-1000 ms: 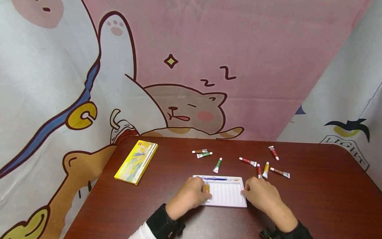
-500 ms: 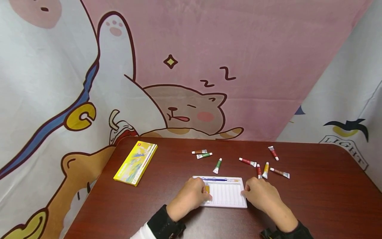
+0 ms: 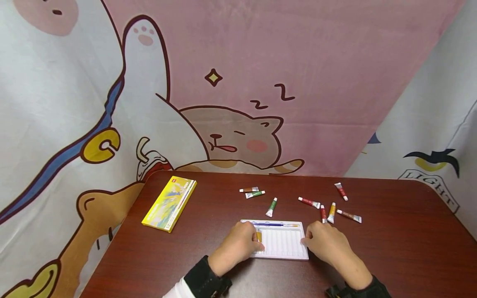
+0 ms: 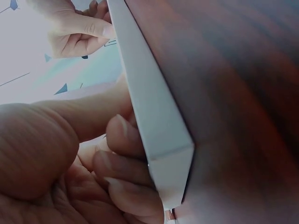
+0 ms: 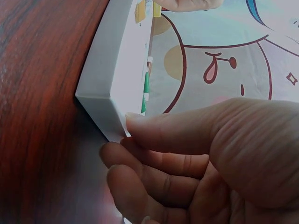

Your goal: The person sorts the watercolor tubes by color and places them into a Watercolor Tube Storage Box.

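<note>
A white paint tray (image 3: 281,244) with ridged slots lies on the table between both hands. My left hand (image 3: 238,242) grips its left end; in the left wrist view, curled fingers (image 4: 128,170) press the tray's side wall while the thumb reaches over the rim. A yellow paint tube (image 3: 259,236) sits in the tray beside that thumb, partly hidden by the hand. At the right end, my right hand (image 3: 328,242) pinches the tray's edge, thumb on the rim and fingers at the outer corner. A blue-handled paintbrush (image 3: 268,224) lies along the tray's far side.
Several paint tubes lie loose beyond the tray: a green tube (image 3: 272,207), a brown one (image 3: 249,190), a red one (image 3: 309,202) and a yellow one (image 3: 331,212) among them. A yellow box (image 3: 169,203) rests at the left of the brown table (image 3: 402,240).
</note>
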### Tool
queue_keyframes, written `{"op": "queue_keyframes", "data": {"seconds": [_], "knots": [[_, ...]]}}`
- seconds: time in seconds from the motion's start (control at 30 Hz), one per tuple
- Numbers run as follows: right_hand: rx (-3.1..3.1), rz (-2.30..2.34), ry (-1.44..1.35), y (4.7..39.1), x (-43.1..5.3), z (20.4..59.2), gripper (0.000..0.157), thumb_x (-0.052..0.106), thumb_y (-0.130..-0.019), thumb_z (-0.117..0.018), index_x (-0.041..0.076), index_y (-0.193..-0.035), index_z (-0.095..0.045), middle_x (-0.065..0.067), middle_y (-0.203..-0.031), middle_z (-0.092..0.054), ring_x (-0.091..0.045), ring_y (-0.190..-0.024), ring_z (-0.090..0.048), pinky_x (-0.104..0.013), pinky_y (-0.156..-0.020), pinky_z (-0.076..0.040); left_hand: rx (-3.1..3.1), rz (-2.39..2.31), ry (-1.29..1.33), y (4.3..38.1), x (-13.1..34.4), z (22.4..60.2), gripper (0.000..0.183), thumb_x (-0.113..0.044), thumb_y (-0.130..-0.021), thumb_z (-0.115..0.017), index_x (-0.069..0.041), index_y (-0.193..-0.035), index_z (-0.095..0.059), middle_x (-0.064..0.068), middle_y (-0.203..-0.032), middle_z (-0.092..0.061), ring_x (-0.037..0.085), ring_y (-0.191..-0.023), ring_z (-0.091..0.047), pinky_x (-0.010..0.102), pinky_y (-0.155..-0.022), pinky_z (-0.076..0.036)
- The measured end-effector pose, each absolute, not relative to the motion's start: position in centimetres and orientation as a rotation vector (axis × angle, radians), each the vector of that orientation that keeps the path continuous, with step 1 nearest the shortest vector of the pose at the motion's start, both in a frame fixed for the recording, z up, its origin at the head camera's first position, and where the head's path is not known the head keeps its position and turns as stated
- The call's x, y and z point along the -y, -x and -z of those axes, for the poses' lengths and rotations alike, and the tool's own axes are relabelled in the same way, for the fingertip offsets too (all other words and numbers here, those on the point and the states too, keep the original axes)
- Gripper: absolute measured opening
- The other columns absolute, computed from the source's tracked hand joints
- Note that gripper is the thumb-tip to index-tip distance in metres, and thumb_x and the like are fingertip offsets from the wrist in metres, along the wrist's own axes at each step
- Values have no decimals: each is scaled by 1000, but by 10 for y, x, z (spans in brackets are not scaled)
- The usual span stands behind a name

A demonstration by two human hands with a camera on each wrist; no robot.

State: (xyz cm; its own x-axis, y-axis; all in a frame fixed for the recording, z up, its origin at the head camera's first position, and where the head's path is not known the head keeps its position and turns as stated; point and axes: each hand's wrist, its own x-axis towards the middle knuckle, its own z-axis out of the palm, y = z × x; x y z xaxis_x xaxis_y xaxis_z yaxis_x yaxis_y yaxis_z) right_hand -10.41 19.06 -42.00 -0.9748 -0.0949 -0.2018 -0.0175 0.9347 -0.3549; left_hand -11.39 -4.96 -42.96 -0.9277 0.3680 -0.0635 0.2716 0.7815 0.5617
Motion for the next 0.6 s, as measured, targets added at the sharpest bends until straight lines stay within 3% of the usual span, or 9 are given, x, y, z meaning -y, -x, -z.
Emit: {"op": "queue_keyframes", "data": {"seconds": [0.37,0.6], "knots": [[-3081,634,13,123,-233,412,19,27,-85,-66,15,-71,-63,2,-55,-47,-15,-49,-40,-31,-39,-28,-2795,-868,-514,114,51,431,41,-25,-67,-83,-17,-46,-49,-10,-48,-42,10,-52,-40,23,-44,-31],[-3124,651,-124,134,-269,417,23,23,-88,-63,1,-86,-67,-3,-58,-50,-19,-50,-41,-31,-39,-30,-2801,-855,-512,115,52,430,41,-26,-67,-83,-17,-46,-49,-10,-48,-42,11,-54,-41,23,-45,-32]]}}
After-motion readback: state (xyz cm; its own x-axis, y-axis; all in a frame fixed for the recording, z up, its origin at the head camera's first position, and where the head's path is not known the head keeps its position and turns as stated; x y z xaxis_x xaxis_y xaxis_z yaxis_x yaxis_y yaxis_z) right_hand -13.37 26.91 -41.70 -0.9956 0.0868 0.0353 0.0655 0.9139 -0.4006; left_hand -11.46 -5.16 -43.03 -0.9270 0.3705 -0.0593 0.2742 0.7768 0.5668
